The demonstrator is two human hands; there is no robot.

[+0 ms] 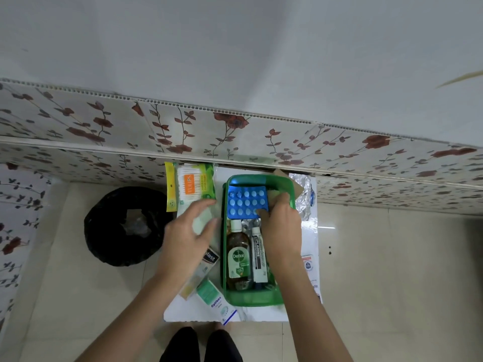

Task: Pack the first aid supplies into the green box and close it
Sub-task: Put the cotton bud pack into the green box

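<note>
The green box (235, 296) sits open on a white sheet (183, 313), its long axis running straight away from me, and everything here is placed against it. Inside, at the far end, lies the blue blister pack (243, 202), its length across the box. My right hand (281, 228) is over that end, fingers curled down with the tips resting on the pack's near-right corner; it looks like I'm pressing or settling it into place, not lifting it, though I can't tell how firmly. In the near half of the box the Dettol bottle (237, 257) and the Cipladine tube (258, 254) lie side by side along the box's length.

My left hand (188, 236) hovers just outside the box's left wall, fingers loosely spread and holding nothing that I can make out, over a pale green packet (201, 223). Beyond it, off the box's far-left corner, is the Tulips cotton-bud pack (193, 188). Nearer me, left of the box, lie a plaster strip pack (210, 258) and the Optibex carton (217, 301). These are all nearer my left hand, so I judge the next pick is its job. No lid is visible.
</note>
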